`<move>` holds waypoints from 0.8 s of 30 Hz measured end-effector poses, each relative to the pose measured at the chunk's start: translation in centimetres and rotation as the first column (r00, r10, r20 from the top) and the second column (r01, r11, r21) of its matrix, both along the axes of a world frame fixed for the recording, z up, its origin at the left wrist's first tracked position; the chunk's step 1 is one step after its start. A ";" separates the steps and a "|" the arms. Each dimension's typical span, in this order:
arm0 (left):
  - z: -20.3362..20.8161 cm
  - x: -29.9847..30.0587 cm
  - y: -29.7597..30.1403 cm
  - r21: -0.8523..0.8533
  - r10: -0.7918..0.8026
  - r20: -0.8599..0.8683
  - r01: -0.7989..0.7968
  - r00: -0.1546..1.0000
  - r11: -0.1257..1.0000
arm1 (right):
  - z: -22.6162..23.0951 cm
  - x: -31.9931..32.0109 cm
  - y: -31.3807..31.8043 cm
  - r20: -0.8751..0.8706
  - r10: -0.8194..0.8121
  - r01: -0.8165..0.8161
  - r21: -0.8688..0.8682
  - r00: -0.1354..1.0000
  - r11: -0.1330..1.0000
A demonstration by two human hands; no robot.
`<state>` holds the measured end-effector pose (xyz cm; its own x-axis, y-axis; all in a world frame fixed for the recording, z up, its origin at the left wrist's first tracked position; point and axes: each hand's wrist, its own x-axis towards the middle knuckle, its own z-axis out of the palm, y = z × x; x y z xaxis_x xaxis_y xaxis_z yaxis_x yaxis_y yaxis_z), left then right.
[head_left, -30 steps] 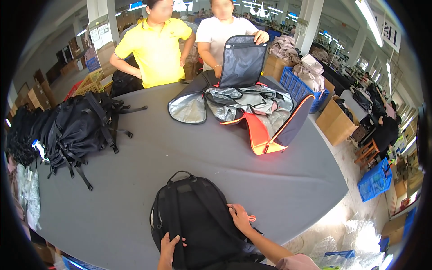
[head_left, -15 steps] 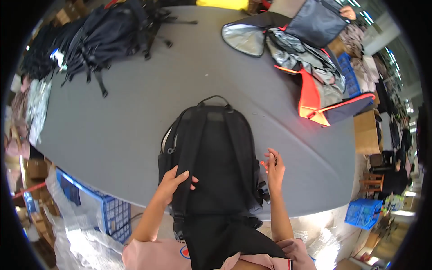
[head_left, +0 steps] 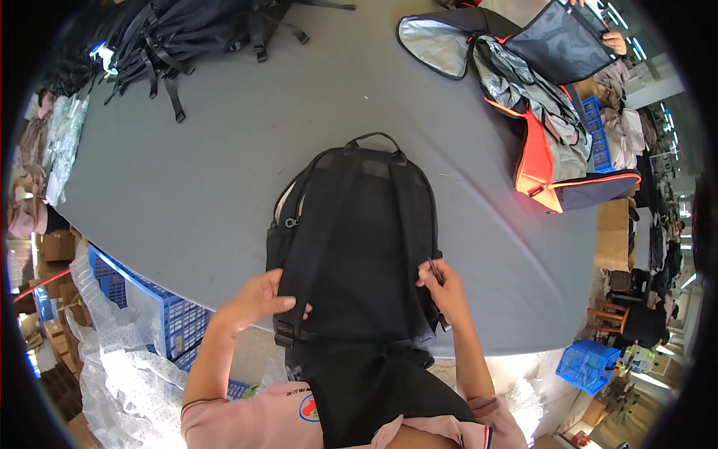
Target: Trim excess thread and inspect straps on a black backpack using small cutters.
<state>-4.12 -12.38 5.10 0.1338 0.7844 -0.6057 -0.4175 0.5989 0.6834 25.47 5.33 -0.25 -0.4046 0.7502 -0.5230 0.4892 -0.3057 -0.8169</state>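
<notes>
A black backpack [head_left: 359,247] lies on the grey table with its back panel and shoulder straps up, its top handle pointing away from me and its bottom against my front. My left hand [head_left: 262,299] is at the lower part of the left shoulder strap [head_left: 305,262], with the thumb on top and fingertips showing past the strap's inner edge. My right hand [head_left: 446,290] is closed on a small dark pointed tool [head_left: 434,271], which looks like thread snips, beside the lower right strap. Part of that tool is hidden by the fingers.
Black backpacks [head_left: 172,37] are heaped at the far left. At the far right lies an opened bag with silver lining and orange trim [head_left: 535,161]; another person's hand [head_left: 615,42] holds its dark flap. Blue crates [head_left: 187,329] [head_left: 587,367] stand below the table's edges.
My right hand has moved left and in against the backpack's right side with the tool. My left hand has shifted slightly left and down along the strap. The view has shifted a little.
</notes>
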 end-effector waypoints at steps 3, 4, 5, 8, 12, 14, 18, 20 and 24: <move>0.4 -0.1 2.9 0.045 0.015 0.019 -0.016 1.000 0.999 | 0.1 -0.8 0.4 0.059 -0.013 0.004 0.163 0.998 0.987; 0.4 -0.1 4.0 0.049 0.012 0.016 -0.013 1.000 0.999 | -1.1 -0.6 0.8 0.139 0.038 -0.077 0.286 0.990 0.955; 0.7 -0.4 4.5 0.050 0.009 0.018 -0.010 1.000 0.999 | -1.8 -0.8 0.3 0.066 0.031 -0.050 0.303 0.997 0.952; 1.0 -1.9 5.7 0.139 0.087 0.100 -0.100 0.991 0.985 | -0.8 0.0 0.4 -0.223 -0.283 0.167 -0.428 0.933 0.888; 0.0 -3.3 8.5 0.128 0.060 -0.036 -0.055 0.998 0.990 | -0.1 0.1 1.4 -0.241 -0.296 0.165 -0.445 0.924 0.880; -1.5 -3.3 11.5 0.359 0.382 -0.653 -0.177 0.654 0.916 | -1.5 -0.2 2.7 -0.156 -0.164 0.152 -0.087 0.974 0.985; -2.7 -6.4 19.6 0.397 0.261 -0.842 0.216 0.472 0.892 | -0.5 -4.3 7.5 0.009 -0.089 0.075 0.452 0.996 0.889; -4.7 -6.8 24.3 0.379 0.218 -0.874 0.329 0.435 0.865 | 0.2 -7.5 11.0 -0.006 -0.070 0.062 0.539 0.998 0.840; -12.6 -7.2 32.9 0.366 -0.073 -0.741 0.493 0.667 0.789 | -3.6 -12.3 16.6 0.118 -0.057 -0.038 0.675 0.991 0.736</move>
<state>-11.30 20.49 -7.49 0.1382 0.9786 -0.1525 0.3982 0.0861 0.9133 13.19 21.91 -3.80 -0.3640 0.9281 0.0783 0.5989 0.2976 -0.7435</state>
